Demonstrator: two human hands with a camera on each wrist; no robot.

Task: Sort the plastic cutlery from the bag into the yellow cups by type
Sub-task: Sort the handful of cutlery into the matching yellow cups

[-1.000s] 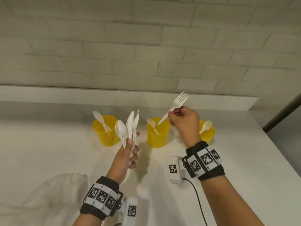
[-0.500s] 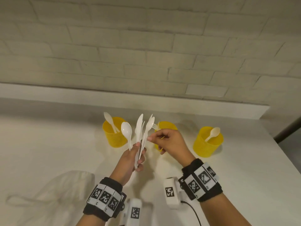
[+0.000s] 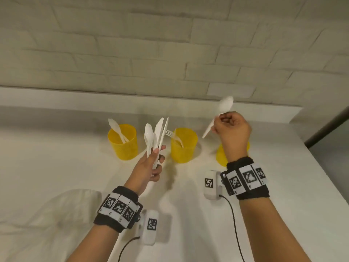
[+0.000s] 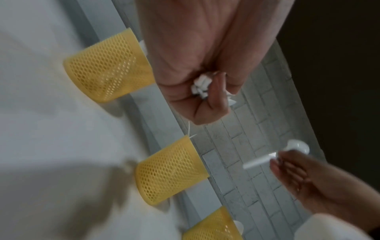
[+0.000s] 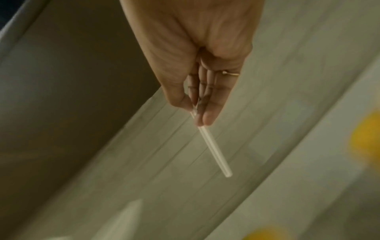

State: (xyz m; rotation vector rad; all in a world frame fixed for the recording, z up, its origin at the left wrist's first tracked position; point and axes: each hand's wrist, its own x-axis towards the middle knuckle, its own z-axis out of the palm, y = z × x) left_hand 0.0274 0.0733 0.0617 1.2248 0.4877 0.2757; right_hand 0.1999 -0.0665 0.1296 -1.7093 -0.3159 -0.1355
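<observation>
**Spoon pinched high at right, bundle clutched at left**

Right hand (image 3: 231, 130) raised above the right yellow cup (image 3: 221, 155), grip narrow: thumb and fingertips (image 5: 207, 116) pinching one white spoon (image 3: 224, 105) by its handle, bowl tilted up and far, handle end slanting down to the left. From the right wrist, only the handle seen jutting from the pinch; a thin ring (image 5: 231, 73) on one finger.

Left hand (image 3: 151, 165) lifted between the left yellow cup (image 3: 123, 143) and the middle yellow cup (image 3: 184, 146), grip closed round a fanned bundle of cutlery (image 3: 156, 136), handles low in the fist, tops pointing up and far. At least one spoon and a knife-like blade visible in the bundle; the rest overlapping and hard to tell apart. From the left wrist, handle ends (image 4: 200, 86) seen bunched under curled fingers.

Three mesh cups standing in a row on the white table (image 3: 56, 167) near the far wall. Left cup holding white cutlery leaning against its rim, kind unclear; middle cup holding a fork; right cup mostly hidden behind the right wrist.

Crumpled clear plastic bag (image 3: 62, 210) lying on the table at near left. Marker bands on both wrists.
</observation>
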